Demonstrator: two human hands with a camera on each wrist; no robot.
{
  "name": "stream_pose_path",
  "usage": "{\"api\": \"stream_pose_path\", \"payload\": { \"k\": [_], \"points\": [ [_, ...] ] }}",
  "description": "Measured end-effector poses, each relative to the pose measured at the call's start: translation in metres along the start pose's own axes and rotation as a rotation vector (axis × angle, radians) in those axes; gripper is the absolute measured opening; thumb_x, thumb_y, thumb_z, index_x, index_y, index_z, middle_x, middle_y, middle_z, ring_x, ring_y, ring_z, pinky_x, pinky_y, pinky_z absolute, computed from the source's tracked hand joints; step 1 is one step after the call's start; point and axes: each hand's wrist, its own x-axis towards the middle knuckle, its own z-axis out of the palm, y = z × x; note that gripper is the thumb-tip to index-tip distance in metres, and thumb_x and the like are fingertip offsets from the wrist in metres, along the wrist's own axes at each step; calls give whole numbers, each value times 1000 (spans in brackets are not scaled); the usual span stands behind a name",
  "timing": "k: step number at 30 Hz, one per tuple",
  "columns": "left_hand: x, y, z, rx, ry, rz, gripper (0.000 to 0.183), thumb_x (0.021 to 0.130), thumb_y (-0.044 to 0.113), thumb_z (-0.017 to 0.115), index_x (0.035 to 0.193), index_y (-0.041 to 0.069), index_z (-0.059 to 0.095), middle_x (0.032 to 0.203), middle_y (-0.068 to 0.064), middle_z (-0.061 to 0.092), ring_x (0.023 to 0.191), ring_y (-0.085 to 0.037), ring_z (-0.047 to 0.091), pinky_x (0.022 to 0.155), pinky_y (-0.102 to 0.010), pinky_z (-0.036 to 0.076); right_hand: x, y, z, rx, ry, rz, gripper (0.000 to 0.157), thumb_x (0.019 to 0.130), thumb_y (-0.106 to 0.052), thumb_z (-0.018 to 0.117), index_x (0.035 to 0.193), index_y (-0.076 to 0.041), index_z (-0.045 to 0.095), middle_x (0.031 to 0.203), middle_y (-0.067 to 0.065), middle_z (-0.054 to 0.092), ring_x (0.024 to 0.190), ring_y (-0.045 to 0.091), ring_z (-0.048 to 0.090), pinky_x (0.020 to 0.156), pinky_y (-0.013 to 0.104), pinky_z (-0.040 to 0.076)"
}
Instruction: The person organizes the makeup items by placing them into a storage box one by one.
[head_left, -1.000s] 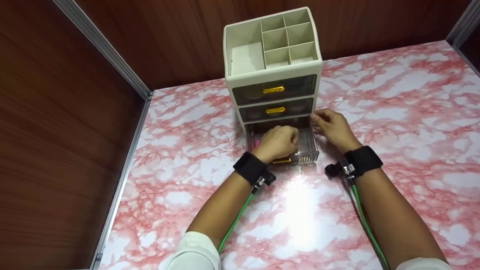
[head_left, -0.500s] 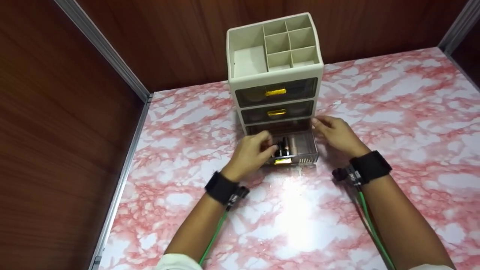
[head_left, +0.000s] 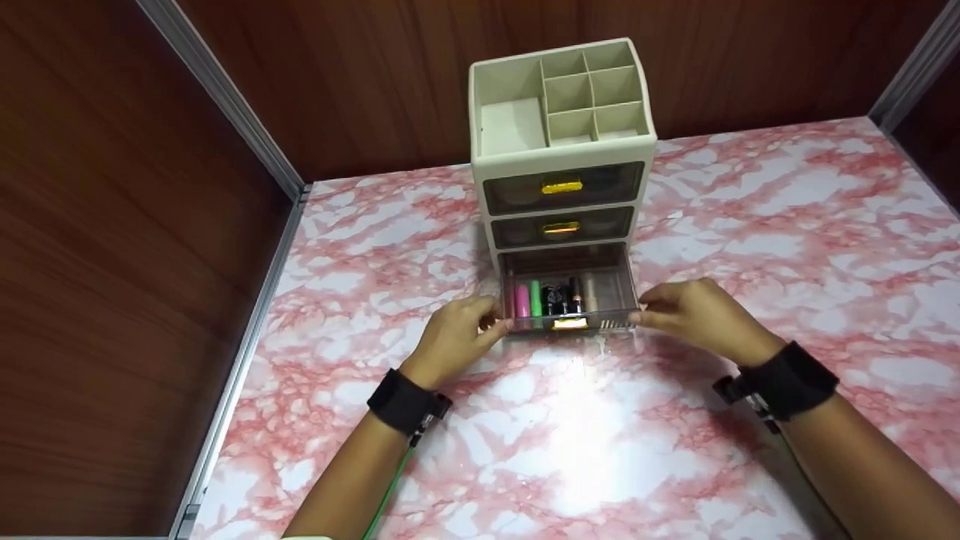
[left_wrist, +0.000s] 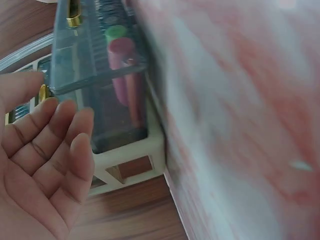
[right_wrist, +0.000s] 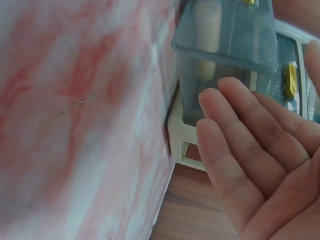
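Note:
A clear bottom drawer is pulled out of the cream drawer organizer. Inside it several small tubes lie side by side, among them a pink tube, a green tube and some black ones. At the drawer's front left corner is my left hand, thumb and loosely bent fingers close to the corner. My right hand is at the front right corner with its fingers nearly straight. In the wrist views both palms show bare, with nothing held. The pink tube shows through the drawer's clear wall.
Two upper drawers with gold handles are closed. The organizer's top has open compartments. It stands near a brown wood-look back wall, on a red-and-white marbled table. A similar panel rises on the left.
My left hand has come out of the drawer and moved left to its front corner, uncovering the tubes. My right hand has slid from the organizer's side forward to the drawer's front corner.

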Motion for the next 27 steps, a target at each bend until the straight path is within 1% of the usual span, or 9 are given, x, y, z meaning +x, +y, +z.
{"api": "stream_pose_path", "payload": {
  "k": [3, 5, 8, 10, 13, 16, 18, 23, 27],
  "points": [
    [-2, -4, 4, 45, -23, 14, 22, 91, 33, 70, 81, 14, 62, 78, 4, 64, 70, -14, 62, 60, -26, 49, -3, 1, 5, -67, 49, -60, 20, 87, -30, 75, 95, -12, 75, 81, -6, 71, 70, 8, 65, 65, 31, 54],
    [-2, -7, 8, 85, -28, 26, 23, 90, 31, 70, 79, 13, 61, 75, 4, 62, 66, -13, 60, 59, -27, 48, -2, 2, 9, -120, 83, -107, 12, 86, -23, 76, 91, -12, 76, 80, -6, 72, 69, 8, 65, 63, 31, 54],
    [-1, -9, 9, 140, -20, 42, 25, 90, 29, 71, 75, 14, 58, 69, 6, 55, 61, -11, 52, 56, -29, 45, 0, 3, 13, -186, 127, -163, 7, 85, -19, 77, 88, -12, 77, 78, -5, 72, 68, 8, 66, 62, 32, 53],
    [1, -9, 9, 158, -13, 53, 27, 90, 29, 71, 72, 14, 56, 65, 6, 51, 58, -12, 49, 54, -31, 44, 2, 3, 14, -208, 150, -186, 6, 85, -17, 77, 86, -12, 77, 77, -5, 72, 67, 8, 65, 60, 32, 53],
    [4, -9, 7, 168, -7, 64, 30, 89, 27, 71, 68, 15, 53, 62, 6, 49, 55, -11, 47, 51, -31, 43, 3, 3, 12, -223, 170, -198, 6, 86, -17, 76, 84, -12, 77, 75, -6, 71, 66, 8, 65, 58, 32, 52],
    [10, -10, 6, 172, 5, 58, 31, 89, 26, 71, 67, 15, 54, 60, 6, 52, 53, -10, 48, 49, -30, 43, 6, 3, 11, -222, 184, -204, 6, 87, -17, 75, 84, -13, 78, 76, -6, 71, 66, 9, 65, 57, 32, 51],
    [14, -11, 4, 166, 11, 37, 30, 89, 25, 71, 66, 15, 55, 61, 6, 55, 54, -9, 49, 50, -30, 44, 10, 2, 10, -215, 190, -202, 5, 87, -16, 74, 84, -14, 78, 76, -6, 71, 66, 8, 65, 56, 32, 50],
    [26, -16, 3, 154, -1, -6, 31, 89, 26, 71, 66, 14, 55, 59, 5, 54, 54, -10, 48, 51, -31, 43, 23, 4, 7, -220, 212, -199, 7, 88, -15, 73, 83, -11, 77, 77, -2, 72, 66, 12, 65, 58, 34, 50],
    [35, -19, 5, 150, -10, -33, 29, 89, 26, 71, 68, 13, 58, 62, 3, 57, 55, -12, 50, 52, -31, 44, 31, 5, 5, -231, 219, -166, 9, 89, -14, 72, 82, -11, 77, 77, 0, 72, 63, 14, 63, 57, 34, 48]
  ]
}}
